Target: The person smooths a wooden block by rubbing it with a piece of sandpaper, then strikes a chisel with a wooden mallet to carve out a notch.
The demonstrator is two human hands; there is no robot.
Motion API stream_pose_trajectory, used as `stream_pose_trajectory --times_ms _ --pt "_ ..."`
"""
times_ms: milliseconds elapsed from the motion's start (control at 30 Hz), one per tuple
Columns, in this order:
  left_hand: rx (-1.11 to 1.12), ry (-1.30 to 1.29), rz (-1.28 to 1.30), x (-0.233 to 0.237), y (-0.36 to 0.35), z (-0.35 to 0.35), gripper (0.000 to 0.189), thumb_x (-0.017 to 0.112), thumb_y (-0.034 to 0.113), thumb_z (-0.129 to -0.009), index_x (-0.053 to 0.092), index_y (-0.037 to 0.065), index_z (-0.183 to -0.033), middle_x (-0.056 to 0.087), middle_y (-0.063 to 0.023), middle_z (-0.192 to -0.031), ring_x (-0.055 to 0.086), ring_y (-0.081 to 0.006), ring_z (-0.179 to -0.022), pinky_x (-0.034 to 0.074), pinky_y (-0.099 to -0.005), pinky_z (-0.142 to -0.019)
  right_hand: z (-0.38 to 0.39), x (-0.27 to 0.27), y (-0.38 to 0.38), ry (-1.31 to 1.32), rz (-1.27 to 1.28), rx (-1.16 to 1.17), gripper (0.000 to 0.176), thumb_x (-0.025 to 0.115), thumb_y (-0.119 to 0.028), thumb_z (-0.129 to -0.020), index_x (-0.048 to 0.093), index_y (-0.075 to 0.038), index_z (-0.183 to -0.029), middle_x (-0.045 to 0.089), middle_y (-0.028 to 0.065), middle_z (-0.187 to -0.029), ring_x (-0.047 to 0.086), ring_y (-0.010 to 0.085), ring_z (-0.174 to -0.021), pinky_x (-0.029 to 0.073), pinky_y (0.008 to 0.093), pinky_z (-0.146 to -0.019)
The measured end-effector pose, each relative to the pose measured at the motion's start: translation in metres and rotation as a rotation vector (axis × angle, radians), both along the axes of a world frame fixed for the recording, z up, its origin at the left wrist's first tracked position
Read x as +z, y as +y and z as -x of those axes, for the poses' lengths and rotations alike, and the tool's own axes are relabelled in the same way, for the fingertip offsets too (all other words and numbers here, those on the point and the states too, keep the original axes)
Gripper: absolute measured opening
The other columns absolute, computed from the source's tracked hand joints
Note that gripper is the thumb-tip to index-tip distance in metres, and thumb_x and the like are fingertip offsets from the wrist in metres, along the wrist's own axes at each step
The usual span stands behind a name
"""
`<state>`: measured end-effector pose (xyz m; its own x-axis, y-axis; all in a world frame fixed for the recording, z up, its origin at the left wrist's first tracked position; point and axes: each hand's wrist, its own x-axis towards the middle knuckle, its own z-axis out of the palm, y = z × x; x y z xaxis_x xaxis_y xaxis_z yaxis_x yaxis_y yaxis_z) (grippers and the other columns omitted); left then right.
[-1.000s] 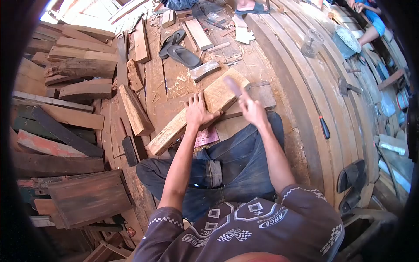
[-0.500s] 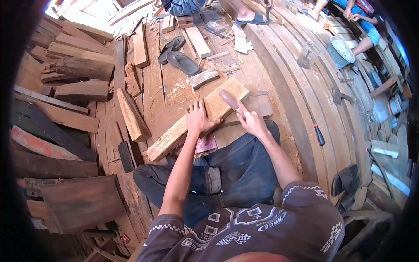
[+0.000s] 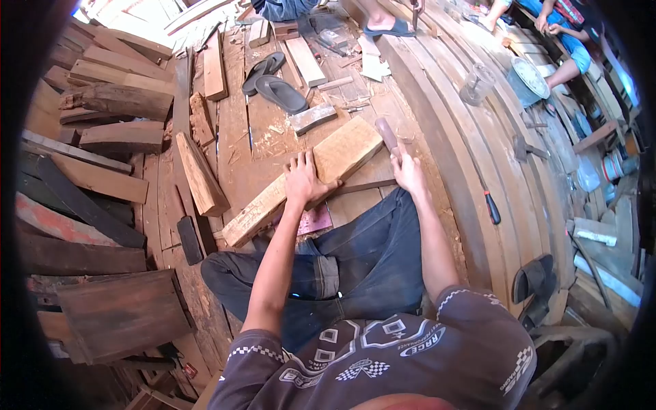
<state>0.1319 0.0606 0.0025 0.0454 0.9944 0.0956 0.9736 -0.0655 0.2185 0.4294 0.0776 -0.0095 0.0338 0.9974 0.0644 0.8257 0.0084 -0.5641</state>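
A long, thick wooden block [image 3: 348, 147] lies slantwise on the plank floor before my crossed legs. My left hand [image 3: 305, 180] presses on its middle, thumb and fingers spread over the wood. Just off the block's right end, my right hand [image 3: 408, 171] is wrapped round a flat, brownish tool [image 3: 387, 134] that points up and away from me. The lower part of the tool is hidden in my fingers. A short grey-topped block [image 3: 313, 119] sits beyond the wooden block.
Dark sandals [image 3: 283, 94] lie farther out among wood shavings. Stacked timber [image 3: 123, 137] fills the left side. On the right are long curved planks [image 3: 471, 157], a screwdriver [image 3: 492, 208], a hammer [image 3: 527, 149] and a bucket [image 3: 527, 80]. Other people sit at the far side and upper right.
My right hand has moved right with the tool, from above the block to beside its end. My left hand stays on the block. The whole view has shifted slightly.
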Motion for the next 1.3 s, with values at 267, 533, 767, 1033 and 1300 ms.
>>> stream_pose_trajectory --times_ms 267,533,767,1033,1300 --pt "-0.002 -0.016 0.004 -0.004 0.000 0.003 0.127 0.074 0.082 -0.060 0.038 -0.004 -0.147 0.050 -0.0226 -0.140 0.048 -0.0403 -0.131 0.037 -0.0561 -0.110 -0.006 -0.023 0.012 0.097 -0.048 0.079 0.055 0.055 -0.035 -0.099 0.043 -0.025 -0.152 0.070 0.0307 -0.091 0.070 0.0469 -0.088 0.055 0.0590 -0.081" --pt "0.001 0.019 0.034 0.001 0.001 0.003 0.130 0.073 0.084 -0.058 0.038 -0.003 -0.148 0.050 -0.0215 -0.140 0.048 -0.0398 -0.131 0.036 -0.0573 -0.110 0.015 -0.003 0.016 0.061 -0.045 0.162 0.052 0.058 -0.033 -0.098 0.049 -0.014 -0.145 0.070 0.0303 -0.087 0.070 0.0487 -0.085 0.056 0.0564 -0.078" --pt "0.002 0.019 0.015 0.005 0.003 0.003 0.127 0.074 0.083 -0.058 0.039 -0.003 -0.147 0.051 -0.0210 -0.139 0.048 -0.0397 -0.130 0.037 -0.0553 -0.109 0.030 0.028 -0.013 -0.005 0.079 0.209 0.055 0.056 -0.034 -0.099 0.044 -0.016 -0.150 0.069 0.0315 -0.096 0.069 0.0462 -0.098 0.055 0.0539 -0.085" --pt "-0.006 0.056 0.012 0.010 -0.003 0.002 0.125 0.074 0.081 -0.060 0.039 -0.002 -0.147 0.051 -0.0217 -0.139 0.048 -0.0393 -0.130 0.037 -0.0542 -0.110 0.032 0.035 -0.026 -0.057 0.088 0.197 0.054 0.057 -0.030 -0.099 0.044 -0.014 -0.149 0.070 0.0287 -0.095 0.070 0.0458 -0.092 0.055 0.0518 -0.083" --pt "0.008 0.007 0.087 0.014 -0.002 0.001 0.123 0.077 0.076 -0.061 0.039 -0.002 -0.148 0.047 -0.0214 -0.145 0.046 -0.0398 -0.132 0.034 -0.0553 -0.112 0.020 0.016 -0.025 0.027 0.098 0.214 0.055 0.055 -0.036 -0.099 0.044 -0.018 -0.150 0.070 0.0297 -0.093 0.068 0.0500 -0.093 0.055 0.0564 -0.085"
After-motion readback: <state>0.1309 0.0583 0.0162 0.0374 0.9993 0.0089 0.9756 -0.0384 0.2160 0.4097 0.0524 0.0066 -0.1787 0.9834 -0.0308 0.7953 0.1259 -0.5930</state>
